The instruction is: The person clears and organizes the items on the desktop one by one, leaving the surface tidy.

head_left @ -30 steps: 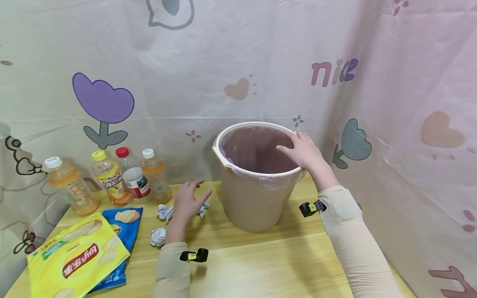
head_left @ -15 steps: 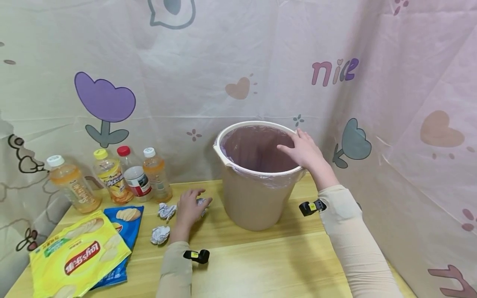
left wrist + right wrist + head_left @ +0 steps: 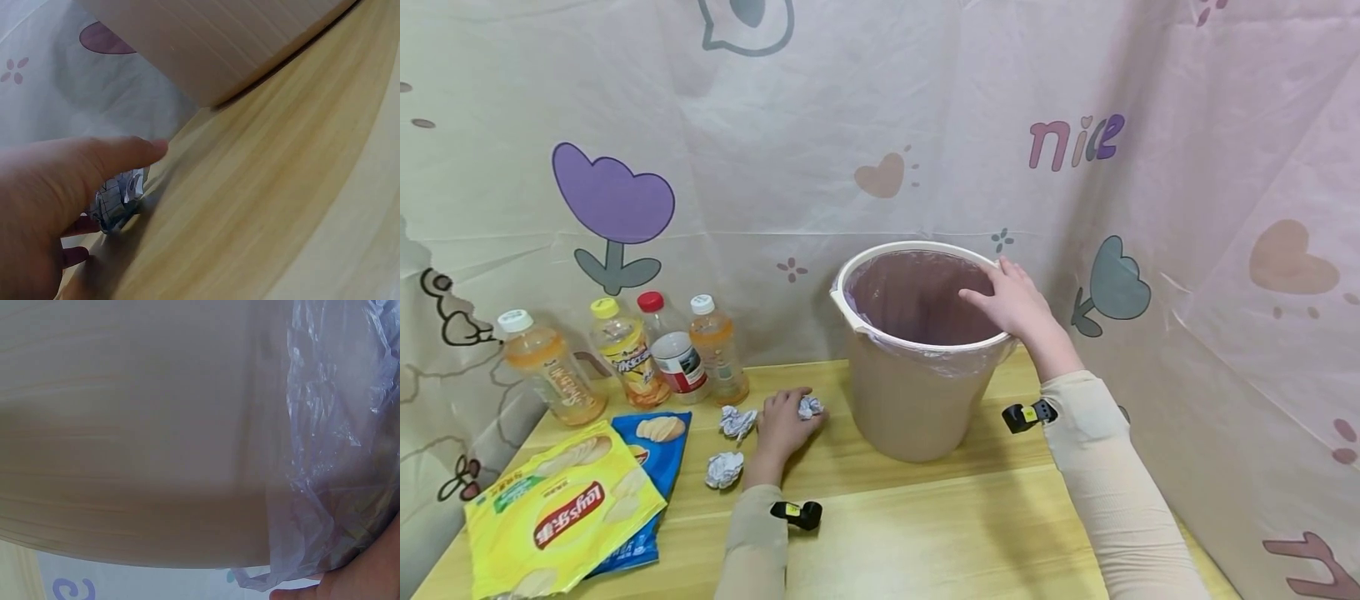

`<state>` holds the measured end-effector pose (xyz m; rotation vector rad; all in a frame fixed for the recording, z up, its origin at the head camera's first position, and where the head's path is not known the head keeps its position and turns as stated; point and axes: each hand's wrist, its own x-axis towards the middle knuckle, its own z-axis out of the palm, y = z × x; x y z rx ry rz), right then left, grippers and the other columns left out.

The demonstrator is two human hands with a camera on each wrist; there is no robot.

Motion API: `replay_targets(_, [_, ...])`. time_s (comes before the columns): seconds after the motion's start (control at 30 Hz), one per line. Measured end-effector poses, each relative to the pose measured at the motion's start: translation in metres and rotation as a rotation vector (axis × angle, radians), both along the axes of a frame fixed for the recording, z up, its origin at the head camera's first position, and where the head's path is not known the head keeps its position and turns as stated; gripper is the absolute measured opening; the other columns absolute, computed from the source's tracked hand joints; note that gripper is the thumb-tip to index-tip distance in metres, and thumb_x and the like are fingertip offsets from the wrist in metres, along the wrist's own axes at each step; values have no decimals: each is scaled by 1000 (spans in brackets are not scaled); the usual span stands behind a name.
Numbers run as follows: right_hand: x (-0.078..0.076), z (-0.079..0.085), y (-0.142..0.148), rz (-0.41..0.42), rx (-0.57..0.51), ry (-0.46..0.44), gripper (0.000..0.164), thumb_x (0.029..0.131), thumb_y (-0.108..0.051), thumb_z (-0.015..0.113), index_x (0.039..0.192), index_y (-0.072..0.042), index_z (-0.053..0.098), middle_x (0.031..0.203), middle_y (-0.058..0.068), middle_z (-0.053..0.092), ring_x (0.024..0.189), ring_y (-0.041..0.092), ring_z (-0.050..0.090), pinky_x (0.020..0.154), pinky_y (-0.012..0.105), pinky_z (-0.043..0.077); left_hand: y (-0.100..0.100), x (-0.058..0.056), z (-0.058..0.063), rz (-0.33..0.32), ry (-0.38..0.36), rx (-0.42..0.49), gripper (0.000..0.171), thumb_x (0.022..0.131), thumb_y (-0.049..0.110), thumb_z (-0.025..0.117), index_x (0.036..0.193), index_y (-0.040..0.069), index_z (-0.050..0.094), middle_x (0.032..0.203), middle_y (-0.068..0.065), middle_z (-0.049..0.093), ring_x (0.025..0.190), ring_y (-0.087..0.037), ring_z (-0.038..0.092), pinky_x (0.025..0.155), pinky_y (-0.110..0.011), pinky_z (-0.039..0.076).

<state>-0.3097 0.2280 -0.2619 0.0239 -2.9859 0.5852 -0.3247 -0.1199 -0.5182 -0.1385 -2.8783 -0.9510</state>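
In the head view my left hand (image 3: 784,429) is down on the table, its fingers around a crumpled paper ball (image 3: 810,407). The left wrist view shows this paper ball (image 3: 117,201) between the thumb above and fingertips below. Two other paper balls lie left of the hand, a rear one (image 3: 737,422) and a nearer one (image 3: 725,470). My right hand (image 3: 1018,304) rests on the right rim of a beige trash bin (image 3: 917,408), fingers fairly straight, thumb extended over the opening. A clear plastic liner (image 3: 319,425) hangs over the bin's rim.
Several bottles stand at the back left, among them an orange one (image 3: 553,375) and a red-capped one (image 3: 673,358). In front of them a yellow chip bag (image 3: 565,517) overlaps a blue chip bag (image 3: 662,454). A printed curtain (image 3: 760,167) hangs behind the table.
My left hand has lowered onto the paper ball beside the bin, and its fingers have closed around it. The right hand has stayed on the rim.
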Motion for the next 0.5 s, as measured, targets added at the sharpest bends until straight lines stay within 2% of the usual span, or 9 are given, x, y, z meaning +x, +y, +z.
replay_targets(0.5, [1,0,1,6,1,-2,72,96,-52,48,155,-17,25,163,22,7,150,45,5,115,67,13,2,2,3,8,1,-46,58,85,41,71,135,15,55,136,-18,54,125,-42,46,94,-59,34])
